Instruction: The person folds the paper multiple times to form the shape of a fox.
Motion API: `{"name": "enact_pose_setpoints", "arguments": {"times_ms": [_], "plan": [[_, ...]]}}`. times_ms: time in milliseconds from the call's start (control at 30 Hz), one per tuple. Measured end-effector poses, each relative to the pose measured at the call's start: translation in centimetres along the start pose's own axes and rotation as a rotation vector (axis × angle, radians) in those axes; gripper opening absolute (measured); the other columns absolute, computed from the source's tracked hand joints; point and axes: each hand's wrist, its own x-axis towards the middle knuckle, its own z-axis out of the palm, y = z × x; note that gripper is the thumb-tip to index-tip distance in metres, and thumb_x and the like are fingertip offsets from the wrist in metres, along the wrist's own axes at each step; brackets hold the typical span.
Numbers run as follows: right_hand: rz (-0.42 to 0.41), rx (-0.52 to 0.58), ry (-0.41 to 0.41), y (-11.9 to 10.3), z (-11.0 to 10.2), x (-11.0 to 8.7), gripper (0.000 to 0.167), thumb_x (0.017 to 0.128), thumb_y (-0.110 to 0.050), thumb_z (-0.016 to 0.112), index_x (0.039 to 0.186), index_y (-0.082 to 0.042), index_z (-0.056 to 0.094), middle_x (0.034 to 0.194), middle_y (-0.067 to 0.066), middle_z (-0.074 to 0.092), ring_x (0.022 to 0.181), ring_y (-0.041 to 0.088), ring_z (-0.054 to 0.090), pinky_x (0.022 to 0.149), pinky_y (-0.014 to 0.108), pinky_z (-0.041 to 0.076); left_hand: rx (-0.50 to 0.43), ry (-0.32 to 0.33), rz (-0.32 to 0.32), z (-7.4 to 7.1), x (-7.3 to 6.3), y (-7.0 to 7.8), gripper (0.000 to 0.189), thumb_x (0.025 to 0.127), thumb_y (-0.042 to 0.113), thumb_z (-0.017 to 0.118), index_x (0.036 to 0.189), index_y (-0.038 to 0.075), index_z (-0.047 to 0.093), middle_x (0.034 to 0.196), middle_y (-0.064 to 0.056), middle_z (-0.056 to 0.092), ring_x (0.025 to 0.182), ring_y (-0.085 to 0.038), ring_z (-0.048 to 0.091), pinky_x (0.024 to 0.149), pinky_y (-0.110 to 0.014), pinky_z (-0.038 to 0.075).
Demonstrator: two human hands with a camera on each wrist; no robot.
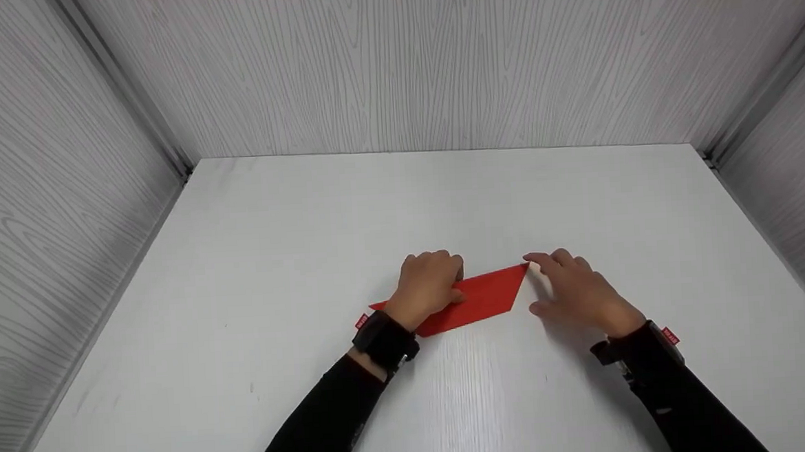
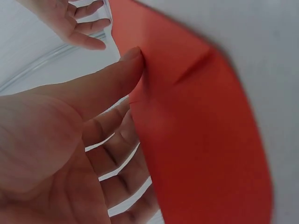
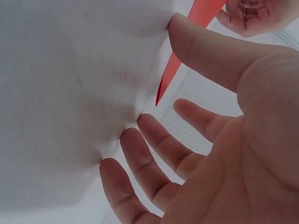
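Note:
A sheet of folded red paper [image 1: 483,297], shaped like a slanted four-sided strip, lies on the white table. My left hand [image 1: 425,288] covers part of its left half and pinches it at the far edge. In the left wrist view the thumb [image 2: 112,79] is on the red face, which is dented there, and the fingers curl by the edge. My right hand [image 1: 582,292] is at the paper's right pointed corner, fingers apart and thumb spread away. In the right wrist view its fingertips touch the table, and the paper's tip [image 3: 161,91] lies between thumb and fingers.
The white tabletop [image 1: 292,218] spreads around both hands. A wood-grained grey panel [image 1: 394,68] rises behind it, with side panels at left [image 1: 43,203] and right [image 1: 793,130]. Dark bands with small red tags sit on both wrists.

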Motion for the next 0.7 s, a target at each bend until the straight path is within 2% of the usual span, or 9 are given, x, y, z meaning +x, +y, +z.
{"name": "enact_pose_setpoints", "arguments": {"times_ms": [100, 233, 367, 433, 500, 600, 700], "plan": [[0.018, 0.016, -0.011, 0.1, -0.1, 0.1, 0.081, 0.091, -0.018, 0.082, 0.160, -0.010, 0.040, 0.132, 0.020, 0.057, 0.117, 0.040, 0.054, 0.087, 0.053, 0.056, -0.057, -0.005, -0.004, -0.6, -0.1, -0.3, 0.020, 0.093, 0.025, 0.084, 0.106, 0.011, 0.081, 0.095, -0.004, 0.075, 0.089, -0.020, 0.069, 0.075, -0.036, 0.053], [0.041, 0.012, -0.017, 0.0, -0.4, 0.1, 0.091, 0.091, -0.022, 0.083, 0.164, -0.009, 0.031, 0.132, 0.020, 0.058, 0.118, 0.041, 0.055, 0.087, 0.054, 0.055, -0.159, 0.010, -0.004, -2.3, -0.4, -0.4, 0.015, 0.097, 0.024, 0.079, 0.106, 0.012, 0.080, 0.093, -0.002, 0.074, 0.089, -0.018, 0.066, 0.073, -0.035, 0.054], [0.029, 0.000, 0.012, -0.4, -1.2, 0.1, 0.094, 0.093, -0.025, 0.080, 0.167, -0.008, 0.024, 0.130, 0.021, 0.062, 0.111, 0.038, 0.060, 0.081, 0.050, 0.056, -0.265, 0.087, 0.022, -4.8, -1.0, -0.5, 0.014, 0.099, 0.026, 0.077, 0.105, 0.014, 0.077, 0.090, 0.000, 0.069, 0.085, -0.016, 0.063, 0.071, -0.034, 0.053], [0.013, 0.029, 0.048, -0.9, -1.9, 0.3, 0.087, 0.096, -0.025, 0.078, 0.167, -0.010, 0.029, 0.131, 0.020, 0.063, 0.110, 0.036, 0.063, 0.080, 0.049, 0.056, -0.335, 0.140, 0.038, -6.1, -1.2, -0.7, 0.015, 0.100, 0.028, 0.076, 0.107, 0.015, 0.076, 0.091, 0.002, 0.069, 0.084, -0.015, 0.063, 0.072, -0.033, 0.052], [-0.022, 0.096, 0.117, -1.7, -2.9, 0.8, 0.075, 0.099, -0.023, 0.076, 0.163, -0.010, 0.039, 0.130, 0.019, 0.065, 0.107, 0.034, 0.067, 0.081, 0.048, 0.058, -0.443, 0.193, 0.051, -7.4, -1.5, -0.7, 0.015, 0.101, 0.028, 0.075, 0.109, 0.015, 0.075, 0.094, 0.002, 0.070, 0.085, -0.015, 0.064, 0.074, -0.031, 0.054], [-0.089, 0.226, 0.257, -3.5, -4.8, 1.7, 0.051, 0.103, -0.022, 0.072, 0.151, -0.011, 0.057, 0.124, 0.013, 0.070, 0.106, 0.028, 0.070, 0.086, 0.046, 0.059, -0.634, 0.283, 0.074, -9.0, -1.6, -0.8, 0.017, 0.103, 0.027, 0.072, 0.112, 0.013, 0.072, 0.099, 0.001, 0.071, 0.089, -0.017, 0.066, 0.080, -0.031, 0.056], [-0.140, 0.396, 0.379, -5.7, -6.5, 2.6, 0.035, 0.108, -0.027, 0.064, 0.139, -0.011, 0.067, 0.117, 0.008, 0.074, 0.099, 0.022, 0.071, 0.086, 0.038, 0.061, -0.795, 0.363, 0.096, -9.8, -1.6, -0.7, 0.019, 0.104, 0.027, 0.070, 0.115, 0.011, 0.069, 0.105, -0.002, 0.071, 0.095, -0.019, 0.067, 0.083, -0.034, 0.058]]}}
